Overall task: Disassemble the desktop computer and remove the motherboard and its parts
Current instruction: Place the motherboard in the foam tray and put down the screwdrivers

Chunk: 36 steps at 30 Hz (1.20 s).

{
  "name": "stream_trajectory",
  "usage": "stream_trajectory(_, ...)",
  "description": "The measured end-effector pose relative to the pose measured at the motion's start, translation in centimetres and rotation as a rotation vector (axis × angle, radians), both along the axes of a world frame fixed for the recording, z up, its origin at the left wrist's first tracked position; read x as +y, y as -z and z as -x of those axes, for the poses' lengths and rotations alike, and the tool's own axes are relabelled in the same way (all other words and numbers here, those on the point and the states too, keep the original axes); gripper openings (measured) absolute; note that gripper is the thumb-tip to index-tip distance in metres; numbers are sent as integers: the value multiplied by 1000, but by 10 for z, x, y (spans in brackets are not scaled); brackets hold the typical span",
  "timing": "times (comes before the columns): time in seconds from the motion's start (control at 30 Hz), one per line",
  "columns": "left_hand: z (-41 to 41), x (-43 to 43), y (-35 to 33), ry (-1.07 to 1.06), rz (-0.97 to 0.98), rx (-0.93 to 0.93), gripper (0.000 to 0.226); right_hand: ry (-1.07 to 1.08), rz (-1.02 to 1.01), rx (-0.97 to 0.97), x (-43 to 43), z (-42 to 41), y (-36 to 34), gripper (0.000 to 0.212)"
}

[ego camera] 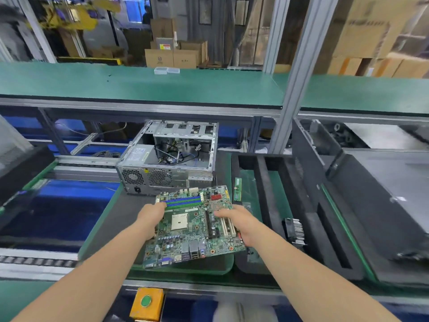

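Note:
A green motherboard (192, 226) with blue memory slots and a white processor socket is held out of the case, above the dark mat. My left hand (151, 219) grips its left edge. My right hand (241, 223) grips its right edge, fingers lying over the board. Behind it stands the open grey computer case (167, 159), its inside showing loose cables and a power supply. A green memory stick (237, 189) lies on the tray to the right. A finned heatsink (294, 231) rests in the black foam further right.
A black foam tray (262, 182) with long slots sits right of the mat. Dark panels (383, 194) lie at far right. A yellow box with a green button (146, 303) is at the bench's front edge. A green shelf (139, 84) runs overhead.

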<state>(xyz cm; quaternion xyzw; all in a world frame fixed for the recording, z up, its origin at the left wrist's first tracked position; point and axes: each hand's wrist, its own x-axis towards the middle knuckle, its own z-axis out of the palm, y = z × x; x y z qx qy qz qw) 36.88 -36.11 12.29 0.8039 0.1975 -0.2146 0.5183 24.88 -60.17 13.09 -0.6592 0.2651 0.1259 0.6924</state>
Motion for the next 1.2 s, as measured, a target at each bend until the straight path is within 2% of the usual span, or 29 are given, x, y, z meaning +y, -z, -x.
stream_trajectory(0.33, 51, -150, -26, 301, 12, -60, 66, 180, 125, -45, -130, 72, -48, 100)
stream_trajectory(0.5, 58, -215, -36, 464, 39, -98, 62, 267, 279, -116, -180, 74, -80, 93)
stream_trajectory(0.6, 48, -241, -39, 554, 71, -109, 47, 294, 471, -127, -192, 60, -98, 91)
stream_trajectory(0.73, 17, -264, -41, 586, 100, -139, 57, 286, 717, -99, -197, 26, -113, 62)
stream_trajectory(0.83, -19, -275, -43, 626, 210, -168, 45, 250, 860, -49, -196, -8, -120, 47)
stream_trajectory(0.9, -45, -281, -46, 620, 258, -210, 43, 223, 936, -6, -195, -34, -121, 45)
stream_trajectory(1.03, -83, -297, -54, 642, 301, -246, 49, 166, 1023, 66, -198, -83, -111, 38)
stream_trajectory(1.2, -100, -314, -43, 790, 293, -208, 57, 136, 1030, 158, -204, -129, -80, 34)
